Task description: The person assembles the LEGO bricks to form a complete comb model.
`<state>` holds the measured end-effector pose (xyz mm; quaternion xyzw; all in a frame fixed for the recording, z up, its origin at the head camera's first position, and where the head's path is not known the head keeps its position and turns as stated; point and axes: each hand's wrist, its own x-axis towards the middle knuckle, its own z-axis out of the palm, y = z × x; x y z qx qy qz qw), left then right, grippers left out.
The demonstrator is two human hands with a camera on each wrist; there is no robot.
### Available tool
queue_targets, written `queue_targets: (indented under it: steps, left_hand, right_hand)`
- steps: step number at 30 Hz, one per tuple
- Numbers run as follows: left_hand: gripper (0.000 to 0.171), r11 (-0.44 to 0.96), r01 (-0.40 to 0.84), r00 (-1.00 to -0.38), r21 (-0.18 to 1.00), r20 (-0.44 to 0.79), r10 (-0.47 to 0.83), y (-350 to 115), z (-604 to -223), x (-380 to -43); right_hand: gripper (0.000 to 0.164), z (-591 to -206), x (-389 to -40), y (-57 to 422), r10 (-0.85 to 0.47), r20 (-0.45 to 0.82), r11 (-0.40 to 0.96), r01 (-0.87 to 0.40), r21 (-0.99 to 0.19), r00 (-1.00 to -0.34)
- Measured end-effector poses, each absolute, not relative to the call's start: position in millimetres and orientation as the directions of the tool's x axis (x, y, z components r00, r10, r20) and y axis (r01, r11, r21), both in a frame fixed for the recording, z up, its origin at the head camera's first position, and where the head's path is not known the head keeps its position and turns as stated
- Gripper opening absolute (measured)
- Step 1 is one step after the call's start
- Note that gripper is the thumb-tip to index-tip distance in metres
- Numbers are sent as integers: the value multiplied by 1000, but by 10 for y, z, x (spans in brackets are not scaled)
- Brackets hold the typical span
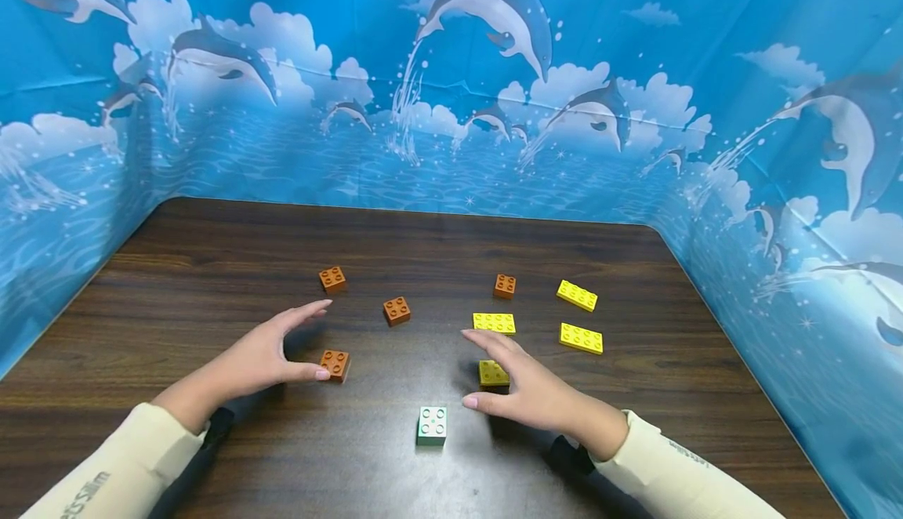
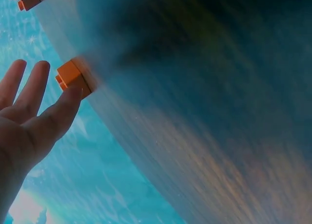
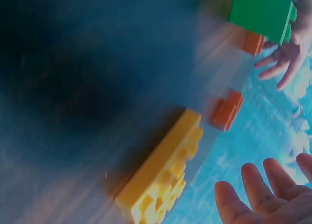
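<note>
My left hand (image 1: 257, 354) hovers over the left of the table, fingers spread and nothing held. Its thumb tip overlaps the edge of an orange brick (image 1: 335, 364) in the head view. My right hand (image 1: 525, 390) is over the right middle, thumb and fingers apart, holding nothing. Partly hidden behind it is a yellow brick (image 1: 492, 373); a second yellow brick (image 1: 494, 323) lies just beyond its fingertips. Between the hands, nearer to me, stands a green brick (image 1: 432, 426), which shows large in the right wrist view.
Farther back lie orange bricks (image 1: 332, 279), (image 1: 397, 310) and another orange brick (image 1: 504, 286). At the right are a yellow brick (image 1: 577, 295) and another yellow brick (image 1: 582, 338). A blue dolphin-print curtain (image 1: 437, 166) surrounds the dark wooden table (image 1: 247, 244).
</note>
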<state>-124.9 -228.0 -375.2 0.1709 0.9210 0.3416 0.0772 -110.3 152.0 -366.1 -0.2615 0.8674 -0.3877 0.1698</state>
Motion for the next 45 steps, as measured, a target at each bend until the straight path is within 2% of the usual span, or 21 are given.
queue_targets:
  steps: [7, 15, 25, 39, 45]
  left_hand:
    - [91, 686, 297, -906, 664, -30, 421, -2261, -3800, -1247]
    - [88, 718, 295, -887, 631, -98, 450, -2215, -3847, -1294]
    - [74, 743, 290, -863, 603, -171, 476, -2153, -3829, -1327]
    - [50, 759, 297, -859, 579, -186, 478, -2137, -3854, -1359]
    - [44, 752, 323, -852, 575, -169, 496, -2145, -3872, -1359]
  right_hand:
    - [79, -3699, -1043, 1421, -642, -125, 556, -348, -755, -756]
    - [80, -3751, -1013, 1316, -689, -153, 577, -408, -708, -709]
    - [74, -3788, -1008, 1180, -717, -203, 616, -471, -632, -667]
    - [61, -3831, -1000, 1103, -731, -216, 637, -535, -555, -647]
    - [52, -3833, -983, 1089, -735, -178, 637, -575, -514, -654]
